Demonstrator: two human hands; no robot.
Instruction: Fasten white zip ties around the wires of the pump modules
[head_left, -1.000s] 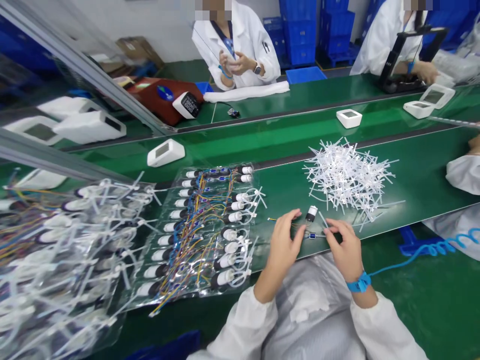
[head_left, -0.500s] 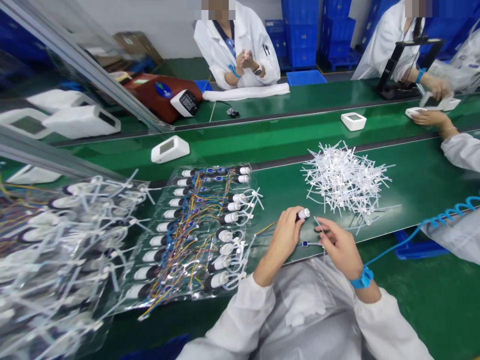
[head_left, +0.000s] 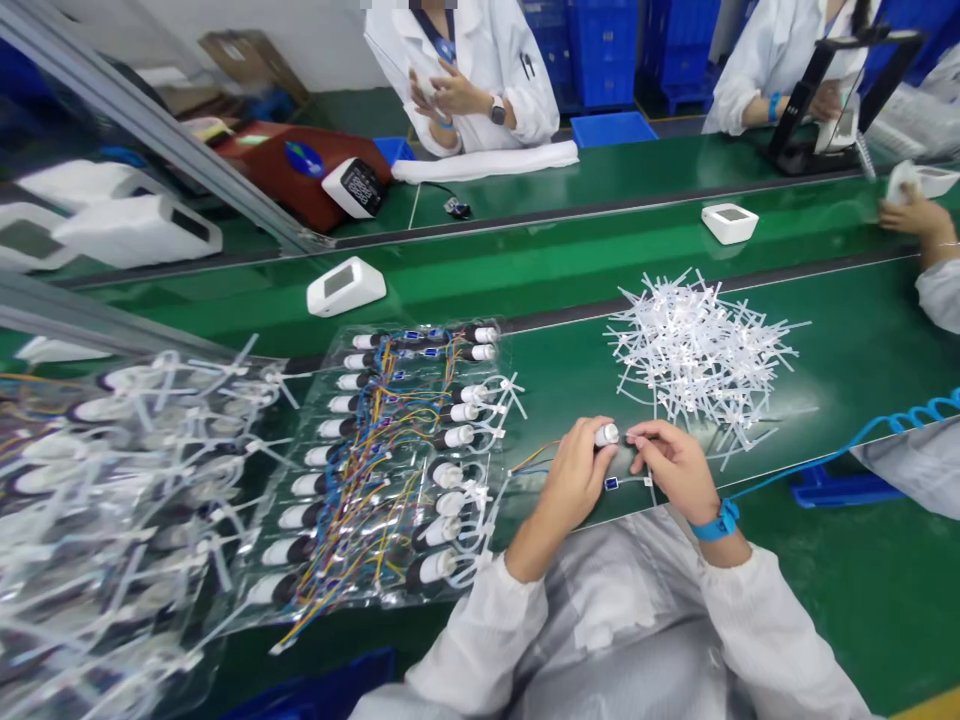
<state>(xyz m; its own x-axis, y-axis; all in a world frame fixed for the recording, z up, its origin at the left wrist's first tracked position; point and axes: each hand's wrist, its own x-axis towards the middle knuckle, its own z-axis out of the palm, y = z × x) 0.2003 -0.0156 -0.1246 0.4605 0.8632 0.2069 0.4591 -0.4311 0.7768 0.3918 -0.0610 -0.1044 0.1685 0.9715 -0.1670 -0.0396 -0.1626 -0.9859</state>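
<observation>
The white-capped cylinder [head_left: 606, 435] sits in the left hand [head_left: 576, 468], above the worktop [head_left: 847, 340], its pale end pointing to about three o'clock. That hand is curled round it, thumb and fingers gripping the body. The right hand [head_left: 671, 465], between three and four o'clock from it, has thumb and fingertips drawn into a pinch just beside the cap; whether a tube end is caught there cannot be made out.

Thin wires [head_left: 534, 458] run from the left hand towards nine o'clock, their ends near the tubes at the tray's side. A small blue part [head_left: 612, 484] lies at six o'clock, and a white connector [head_left: 649, 483] with tubing between four and five, close under the right hand.

Between one and two o'clock spreads a pile of white tubes [head_left: 697, 350], its stray ends reaching towards the right hand. At nine, a clear plastic tray [head_left: 322, 607] carries rows of similar cylinders, some trailing tubes over its nearer side; a tangled heap [head_left: 82, 520] lies beyond.

The worktop's near edge passes close below both hands at six o'clock. Green surface shows at twelve, between tray and pile, and more widely at three, where a blue cord [head_left: 847, 448] crosses the edge from the right wrist.
</observation>
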